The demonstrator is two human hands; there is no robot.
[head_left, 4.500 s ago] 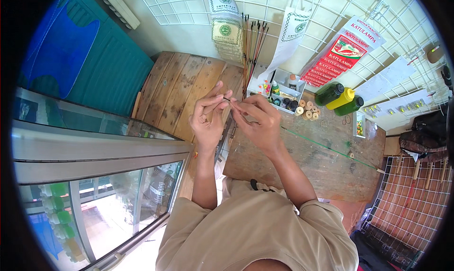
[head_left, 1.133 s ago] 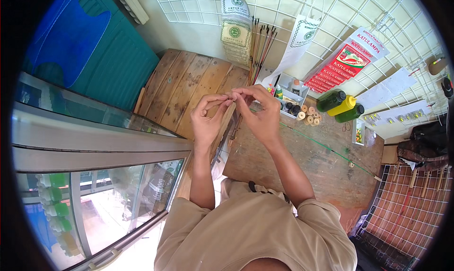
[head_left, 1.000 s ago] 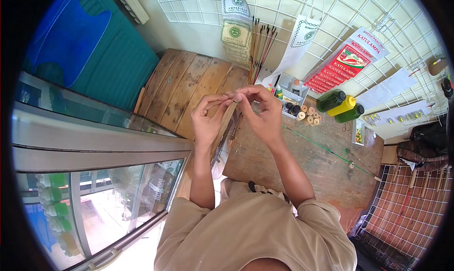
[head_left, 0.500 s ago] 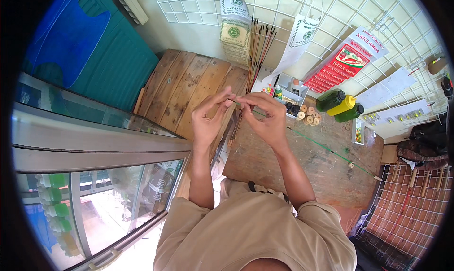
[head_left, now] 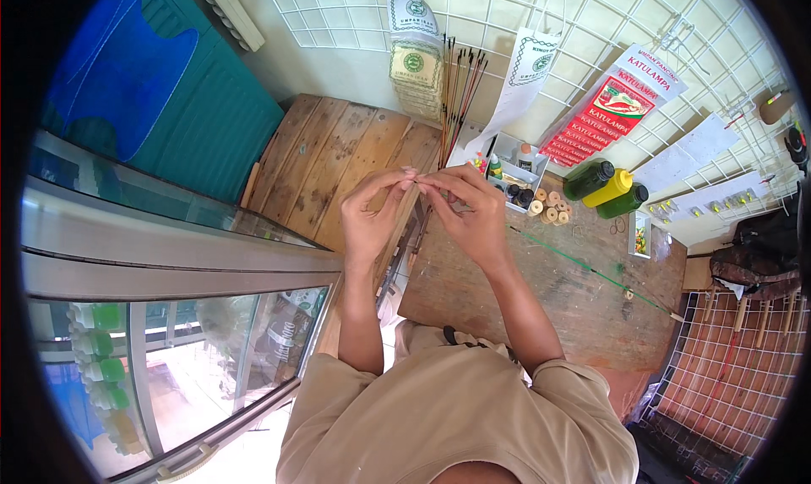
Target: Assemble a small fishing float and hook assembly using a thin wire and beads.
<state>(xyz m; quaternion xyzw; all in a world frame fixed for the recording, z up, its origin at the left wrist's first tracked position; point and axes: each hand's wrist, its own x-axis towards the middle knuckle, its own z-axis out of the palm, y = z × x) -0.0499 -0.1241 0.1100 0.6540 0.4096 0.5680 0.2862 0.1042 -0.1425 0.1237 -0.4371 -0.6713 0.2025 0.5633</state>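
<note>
In front of my chest, my left hand (head_left: 370,218) and my right hand (head_left: 473,218) meet, each with thumb and forefinger pinched together. A thin green fishing rod (head_left: 583,267) slants up from the lower right over the table, passes behind my right hand and lines up with the pinched fingertips. Its tip is covered by my fingers, and anything finer held there is too small to make out. A small pale ring-shaped piece (head_left: 628,294) sits along the rod near its thick end.
Under the rod lies a worn wooden table (head_left: 473,290). Cork rings (head_left: 553,207), a white tray (head_left: 534,178) of small bottles and dark green and yellow bottles (head_left: 612,188) stand at its far side. Rod blanks (head_left: 460,95) lean by a wire grid; a glass case (head_left: 228,340) stands left.
My fingertips have come closer together, and the short green stretch of rod seen between my fingers before is now covered. The arms have hardly moved.
</note>
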